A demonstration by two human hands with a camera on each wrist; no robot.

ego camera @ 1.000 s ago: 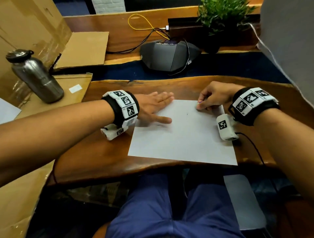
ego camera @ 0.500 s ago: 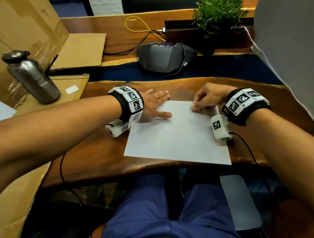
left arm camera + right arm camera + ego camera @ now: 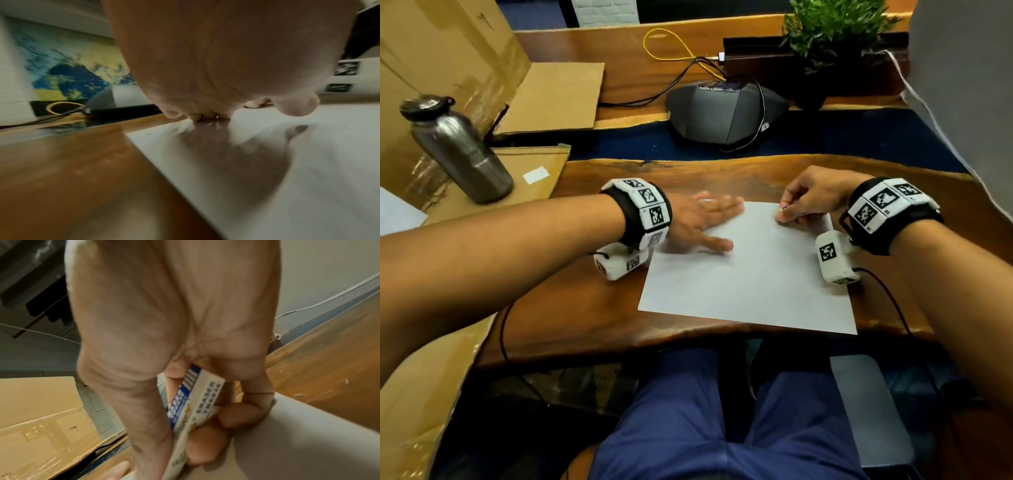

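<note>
A white sheet of paper (image 3: 750,274) lies on the wooden desk (image 3: 571,308) in front of me. My left hand (image 3: 705,222) lies flat with straight fingers on the sheet's far left corner and presses it down (image 3: 205,116). My right hand (image 3: 801,202) is curled at the sheet's far right edge and grips a white eraser (image 3: 197,402) in a blue-and-white sleeve. The eraser's end touches the paper, held between thumb and fingers. In the head view the eraser is almost wholly hidden by the fingers.
A steel bottle (image 3: 458,150) stands on cardboard (image 3: 527,178) at the left. A grey conference phone (image 3: 726,113) with cables and a potted plant (image 3: 828,31) sit beyond the desk's far edge. A large cardboard box (image 3: 441,61) stands at the far left.
My left hand has slid a little left and back, toward the sheet's far left corner. The right hand stays at the far edge with the eraser. The head view has shifted slightly.
</note>
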